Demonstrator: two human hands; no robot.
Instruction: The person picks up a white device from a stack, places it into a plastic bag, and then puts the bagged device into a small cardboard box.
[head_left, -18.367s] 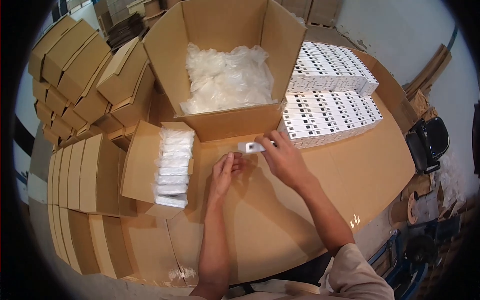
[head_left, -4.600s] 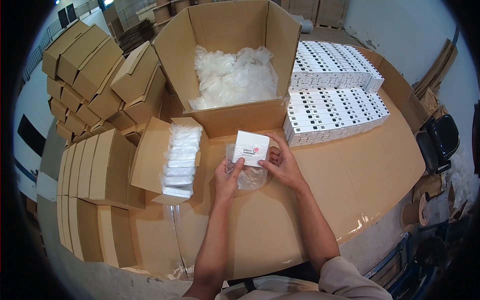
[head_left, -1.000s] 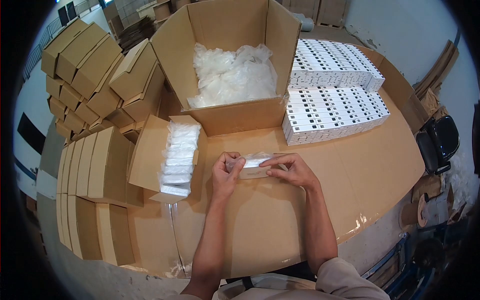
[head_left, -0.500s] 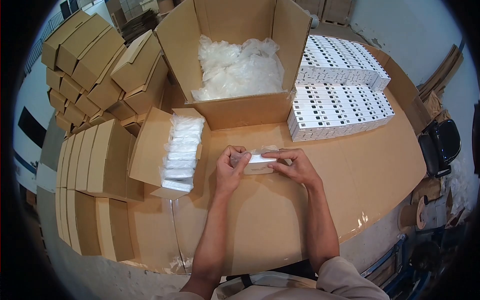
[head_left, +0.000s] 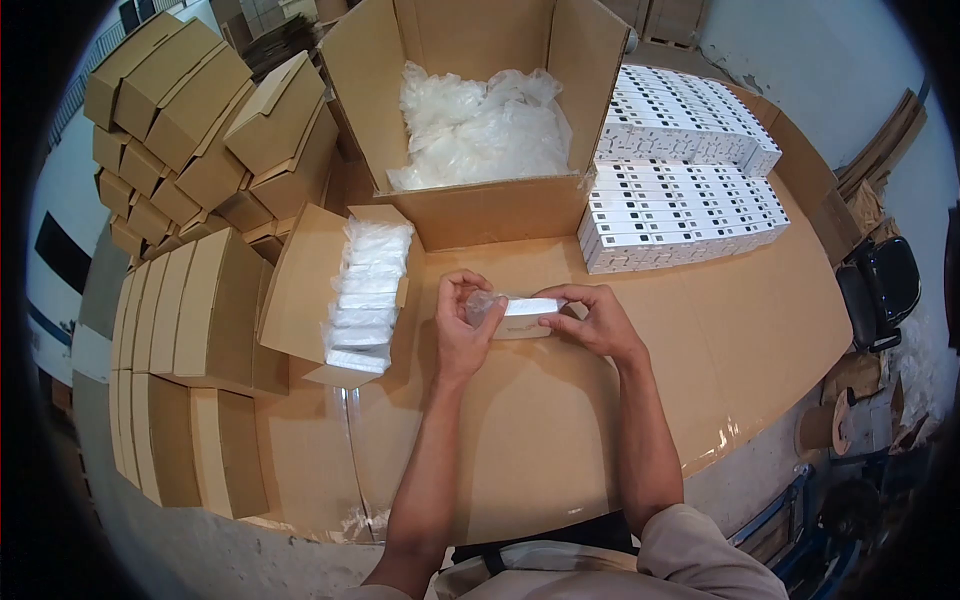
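A small white box [head_left: 526, 324] with faint print on its near side is held over the cardboard-covered table. My right hand [head_left: 603, 327] grips its right end between thumb and fingers. At the left end, my left hand [head_left: 463, 335] is closed on a crinkled clear plastic bag [head_left: 482, 304], thumb right at the box's edge. The bag's film bunches between the left fingers and the box. Left of my hands stands an open carton [head_left: 312, 275] packed with a row of plastic-wrapped white boxes [head_left: 368, 284].
A large open carton [head_left: 480, 216] full of clear plastic bags [head_left: 485, 130] stands behind my hands. Stacked white boxes [head_left: 685, 215] fill the back right of the table [head_left: 720, 350]. Brown cartons [head_left: 215, 310] are piled along the left. A black chair [head_left: 885, 290] stands at far right.
The plastic film that lay across the top of the box has drawn left into my left hand, baring the white top. My right fingers have shifted to the box's right end.
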